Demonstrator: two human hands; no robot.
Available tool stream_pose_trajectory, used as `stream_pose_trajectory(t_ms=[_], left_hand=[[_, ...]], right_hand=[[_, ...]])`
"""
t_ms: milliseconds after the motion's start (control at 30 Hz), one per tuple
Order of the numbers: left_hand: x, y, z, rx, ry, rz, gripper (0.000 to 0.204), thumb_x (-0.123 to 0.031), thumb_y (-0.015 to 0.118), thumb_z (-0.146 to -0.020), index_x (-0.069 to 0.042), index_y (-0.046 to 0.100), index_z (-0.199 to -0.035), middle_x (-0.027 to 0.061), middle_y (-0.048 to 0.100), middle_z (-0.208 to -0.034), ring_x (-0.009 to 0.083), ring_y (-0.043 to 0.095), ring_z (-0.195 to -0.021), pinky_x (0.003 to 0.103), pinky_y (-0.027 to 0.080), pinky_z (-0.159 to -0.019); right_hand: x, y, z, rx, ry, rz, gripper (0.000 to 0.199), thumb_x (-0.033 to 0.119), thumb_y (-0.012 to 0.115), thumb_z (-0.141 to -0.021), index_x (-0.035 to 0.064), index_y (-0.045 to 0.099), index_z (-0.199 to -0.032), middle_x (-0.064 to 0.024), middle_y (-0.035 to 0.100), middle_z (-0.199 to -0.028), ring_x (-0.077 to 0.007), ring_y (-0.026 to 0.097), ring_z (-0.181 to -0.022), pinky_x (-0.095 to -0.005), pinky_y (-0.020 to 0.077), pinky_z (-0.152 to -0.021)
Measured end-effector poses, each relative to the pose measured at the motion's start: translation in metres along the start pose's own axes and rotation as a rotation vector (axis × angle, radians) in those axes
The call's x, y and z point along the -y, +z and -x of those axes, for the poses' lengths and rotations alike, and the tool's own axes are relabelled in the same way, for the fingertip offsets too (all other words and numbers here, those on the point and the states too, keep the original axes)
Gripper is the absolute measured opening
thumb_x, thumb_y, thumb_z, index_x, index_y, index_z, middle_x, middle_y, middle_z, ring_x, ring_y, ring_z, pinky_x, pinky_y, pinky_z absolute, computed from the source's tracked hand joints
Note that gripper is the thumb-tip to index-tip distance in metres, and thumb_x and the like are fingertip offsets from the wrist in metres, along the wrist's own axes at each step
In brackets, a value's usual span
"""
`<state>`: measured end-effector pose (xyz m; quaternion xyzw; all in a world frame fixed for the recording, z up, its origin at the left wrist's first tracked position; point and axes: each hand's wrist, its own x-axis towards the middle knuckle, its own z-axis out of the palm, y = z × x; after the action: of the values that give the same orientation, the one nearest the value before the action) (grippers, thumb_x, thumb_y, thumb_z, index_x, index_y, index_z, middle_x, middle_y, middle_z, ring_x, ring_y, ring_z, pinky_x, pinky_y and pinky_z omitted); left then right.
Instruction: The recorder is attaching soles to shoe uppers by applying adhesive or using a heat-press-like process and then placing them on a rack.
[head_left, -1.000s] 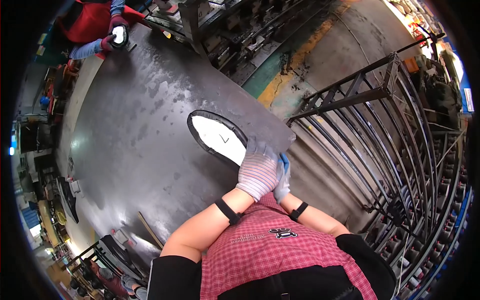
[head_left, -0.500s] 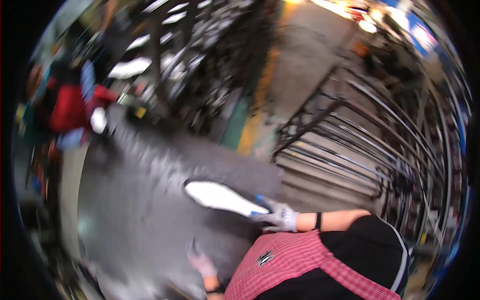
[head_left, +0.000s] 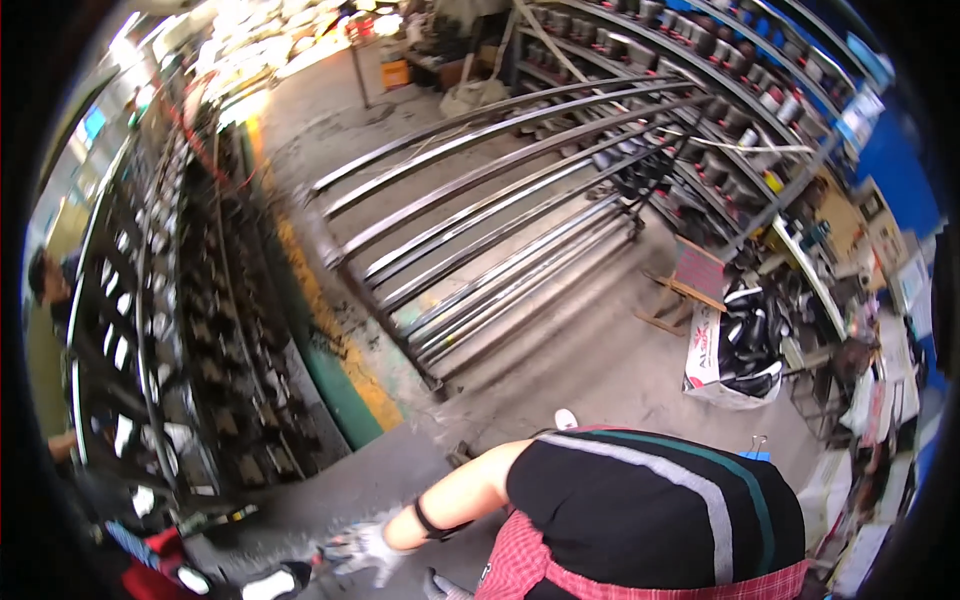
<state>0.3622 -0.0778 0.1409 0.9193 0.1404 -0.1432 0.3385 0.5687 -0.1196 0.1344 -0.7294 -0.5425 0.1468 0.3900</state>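
Note:
My right hand (head_left: pixel 368 552), in a pale glove with a black band on the forearm, reaches to the lower left over the dark grey work surface (head_left: pixel 410 455). Its fingers are spread, and I see nothing held in them. Just beyond the fingertips lies a white and black shoe-shaped piece (head_left: pixel 275 582); whether they touch it is too blurred to tell. Of my left hand (head_left: pixel 447 588), only some grey-gloved fingers show at the lower edge, close to my checked apron. What that hand holds, if anything, is hidden.
A metal bar rack (head_left: pixel 470 215) stands on the floor ahead. Racks with dark parts (head_left: pixel 220 330) line the left. Shelves (head_left: pixel 660 60) of shoe-last-like forms, a stool (head_left: pixel 690 275) and a white box (head_left: pixel 703 360) of black shoe-like pieces stand right. Someone's red sleeve (head_left: pixel 165 575) shows lower left.
The view has swung right and up, so the work surface now sits low. My right hand no longer holds the long white piece; its fingers are now spread. My left hand is mostly out of view.

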Motion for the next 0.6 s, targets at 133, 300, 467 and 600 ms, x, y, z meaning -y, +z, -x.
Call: stream_pose_trajectory(t_ms=[133, 300, 467, 600], left_hand=[[-0.053, 0.041, -0.038, 0.175, 0.126, -0.030, 0.047, -0.032, 0.054, -0.098, -0.002, 0.055, -0.134, 0.0228, 0.063, -0.124, 0.0364, 0.059, -0.114, 0.038, 0.045, -0.100], [-0.146, 0.113, -0.047, 0.430, 0.288, -0.093, 0.051, -0.035, 0.051, -0.099, -0.004, 0.051, -0.139, 0.0246, 0.061, -0.127, 0.0372, 0.058, -0.118, 0.039, 0.044, -0.102], [-0.219, 0.276, -0.106, 0.648, 0.491, -0.384, 0.046, -0.039, 0.057, -0.094, -0.010, 0.061, -0.129, 0.0185, 0.070, -0.108, 0.0376, 0.066, -0.100, 0.047, 0.051, -0.088], [-0.371, 0.362, -0.087, 0.783, 0.785, -0.640, 0.052, -0.049, 0.056, -0.092, -0.017, 0.058, -0.133, 0.0148, 0.071, -0.105, 0.0372, 0.066, -0.097, 0.048, 0.052, -0.084]], right_hand=[[-0.043, -0.015, 0.188, -0.508, -0.062, 0.259, 0.081, 0.056, 0.072, -0.075, 0.0069, 0.053, -0.136, -0.0212, 0.048, -0.142, -0.0447, 0.038, -0.137, -0.0565, 0.0390, -0.107], [-0.022, -0.096, 0.441, -0.250, 0.868, 0.116, 0.080, 0.050, 0.067, -0.082, 0.0154, 0.041, -0.149, -0.0183, 0.038, -0.152, -0.0439, 0.038, -0.137, -0.0537, 0.0365, -0.111], [-0.001, -0.099, 0.670, -0.487, 1.347, 0.135, 0.063, 0.051, 0.063, -0.084, 0.0155, 0.055, -0.136, -0.0176, 0.050, -0.141, -0.0381, 0.045, -0.132, -0.0510, 0.0402, -0.108], [0.032, -0.121, 0.781, -0.506, 1.493, -0.068, 0.049, 0.050, 0.059, -0.088, 0.0109, 0.066, -0.117, -0.0179, 0.058, -0.130, -0.0362, 0.050, -0.128, -0.0497, 0.0424, -0.105]])
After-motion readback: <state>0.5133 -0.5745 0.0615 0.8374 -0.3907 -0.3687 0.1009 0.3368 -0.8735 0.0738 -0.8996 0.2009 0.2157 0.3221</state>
